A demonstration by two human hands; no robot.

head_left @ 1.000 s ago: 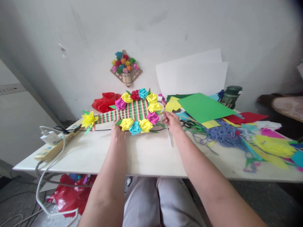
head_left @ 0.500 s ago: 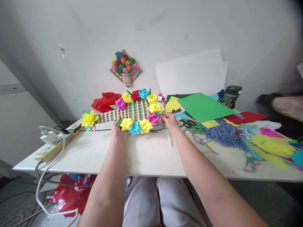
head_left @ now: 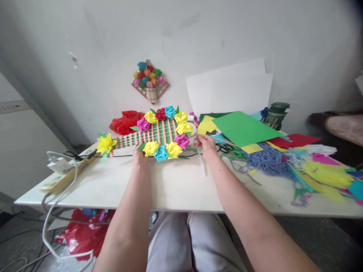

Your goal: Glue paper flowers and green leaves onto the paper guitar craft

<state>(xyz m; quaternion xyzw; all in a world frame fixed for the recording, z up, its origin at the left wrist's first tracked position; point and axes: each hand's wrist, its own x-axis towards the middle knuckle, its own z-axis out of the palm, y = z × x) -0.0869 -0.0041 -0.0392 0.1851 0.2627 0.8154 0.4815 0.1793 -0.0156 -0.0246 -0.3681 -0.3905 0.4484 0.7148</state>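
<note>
A woven paper fan-shaped craft with pink and green strips and a ring of yellow, pink, blue and red paper flowers stands tilted on the white table. My left hand grips its lower edge, fingers hidden behind the flowers. At the craft's right edge my right hand has its fingers pinched together beside a pink flower. A yellow flower tips the craft's long handle at the left.
Coloured paper sheets, blue yarn, scissors and paper scraps crowd the table's right side. A power strip with cables lies at the left. A red bag, white card and a green jar stand behind.
My right hand reached in toward the pink flower, then drew back slightly right. The craft shifted a little left and up.
</note>
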